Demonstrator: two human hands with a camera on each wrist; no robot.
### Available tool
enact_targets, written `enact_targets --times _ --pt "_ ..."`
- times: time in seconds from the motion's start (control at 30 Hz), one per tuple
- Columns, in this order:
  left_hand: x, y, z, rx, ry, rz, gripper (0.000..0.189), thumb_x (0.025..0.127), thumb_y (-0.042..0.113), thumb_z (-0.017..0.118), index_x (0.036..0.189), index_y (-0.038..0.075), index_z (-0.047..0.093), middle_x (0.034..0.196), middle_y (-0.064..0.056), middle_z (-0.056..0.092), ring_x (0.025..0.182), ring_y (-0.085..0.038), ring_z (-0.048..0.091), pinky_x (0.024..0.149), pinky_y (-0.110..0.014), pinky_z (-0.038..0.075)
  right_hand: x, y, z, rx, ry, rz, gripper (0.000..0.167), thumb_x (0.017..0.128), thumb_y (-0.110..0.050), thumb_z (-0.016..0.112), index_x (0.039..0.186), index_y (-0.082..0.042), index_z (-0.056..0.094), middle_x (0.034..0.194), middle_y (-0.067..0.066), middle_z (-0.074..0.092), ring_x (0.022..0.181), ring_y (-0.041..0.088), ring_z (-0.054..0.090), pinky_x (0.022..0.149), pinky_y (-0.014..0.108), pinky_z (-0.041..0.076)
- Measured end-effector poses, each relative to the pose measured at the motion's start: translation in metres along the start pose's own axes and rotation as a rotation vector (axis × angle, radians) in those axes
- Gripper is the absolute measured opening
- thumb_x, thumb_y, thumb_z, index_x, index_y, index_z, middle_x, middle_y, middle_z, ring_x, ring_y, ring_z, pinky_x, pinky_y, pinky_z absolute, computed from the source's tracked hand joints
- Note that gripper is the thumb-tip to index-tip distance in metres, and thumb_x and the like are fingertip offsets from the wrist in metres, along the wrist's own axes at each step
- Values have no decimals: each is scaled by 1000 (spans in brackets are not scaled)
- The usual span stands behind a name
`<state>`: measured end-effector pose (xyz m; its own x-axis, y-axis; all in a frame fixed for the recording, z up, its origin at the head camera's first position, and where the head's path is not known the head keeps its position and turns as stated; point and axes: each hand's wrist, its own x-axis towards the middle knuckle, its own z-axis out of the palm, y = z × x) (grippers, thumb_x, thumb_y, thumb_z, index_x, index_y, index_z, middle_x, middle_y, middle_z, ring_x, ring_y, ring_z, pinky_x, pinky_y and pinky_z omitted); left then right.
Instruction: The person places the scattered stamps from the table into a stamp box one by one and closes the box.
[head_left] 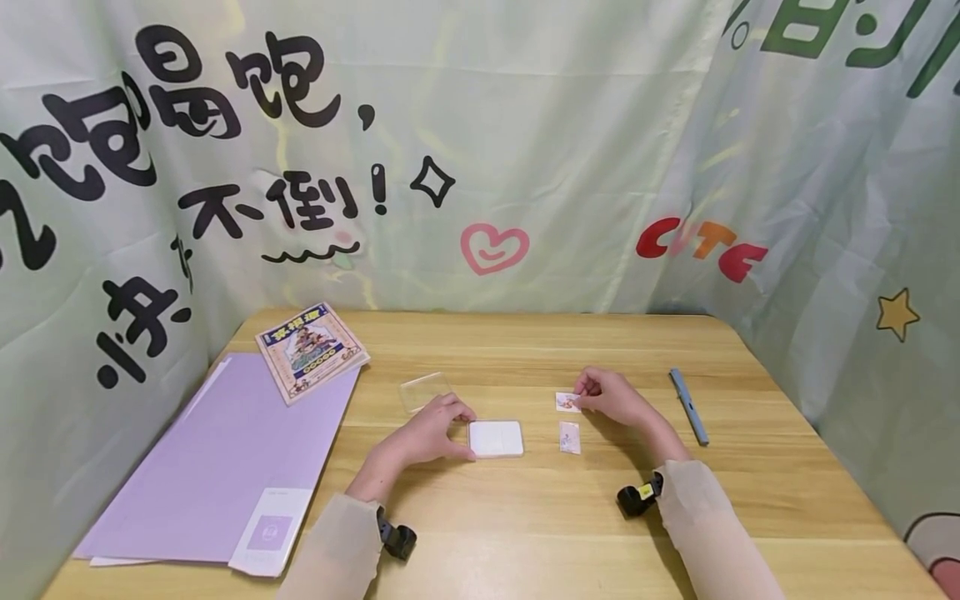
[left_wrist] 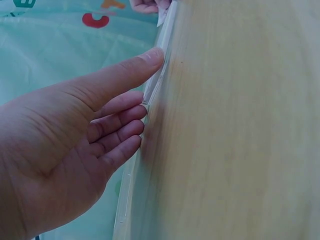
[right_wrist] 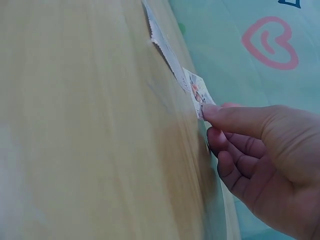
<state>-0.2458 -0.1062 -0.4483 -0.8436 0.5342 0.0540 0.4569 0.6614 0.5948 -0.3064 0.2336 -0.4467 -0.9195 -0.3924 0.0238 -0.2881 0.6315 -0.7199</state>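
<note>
A small printed picture card [head_left: 566, 402] is pinched between the thumb and forefinger of my right hand [head_left: 613, 397], over the right-middle of the table. In the right wrist view its coloured print [right_wrist: 196, 90] shows beyond the thumb. Just in front of it lies a small pale packet [head_left: 570, 437], its serrated edge visible from the right wrist. My left hand [head_left: 429, 429] holds the left end of a shallow white rectangular box [head_left: 496, 438], thumb at the near corner and fingers at the far one. Behind that hand lies a clear plastic lid [head_left: 422, 393].
On the left a large purple folder [head_left: 225, 458] carries a colourful booklet [head_left: 311, 350] at its far end and a white packet with a purple square [head_left: 271, 533] at its near corner. A blue pen [head_left: 688, 407] lies right of my right hand. Printed curtains surround the wooden table [head_left: 540, 525].
</note>
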Motion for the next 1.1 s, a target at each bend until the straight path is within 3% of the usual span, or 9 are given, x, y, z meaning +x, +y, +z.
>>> enact_targets --times 0.37,0.73,1.1 --pt "0 0 -1 -10 -14 -14 51 75 28 85 116 5 64 114 -4 58 111 -21 54 102 -41 47 -2 0 -3 39 -22 11 9 92 -7 65 95 -2 58 85 9 60 73 15 52 58 22 45" --pt "1 1 -1 -8 -8 -10 52 75 29 84 116 5 63 115 -6 59 112 -22 54 102 -42 46 -4 0 -6 91 -43 -16 12 93 -10 65 97 -1 58 87 11 62 75 12 54 62 23 46" --pt "0 3 -2 -16 -13 -14 50 75 27 84 114 4 63 114 -6 58 112 -23 53 102 -44 45 -7 -4 -6 160 -50 7 15 93 -11 65 99 0 58 88 9 60 77 13 55 67 25 50"
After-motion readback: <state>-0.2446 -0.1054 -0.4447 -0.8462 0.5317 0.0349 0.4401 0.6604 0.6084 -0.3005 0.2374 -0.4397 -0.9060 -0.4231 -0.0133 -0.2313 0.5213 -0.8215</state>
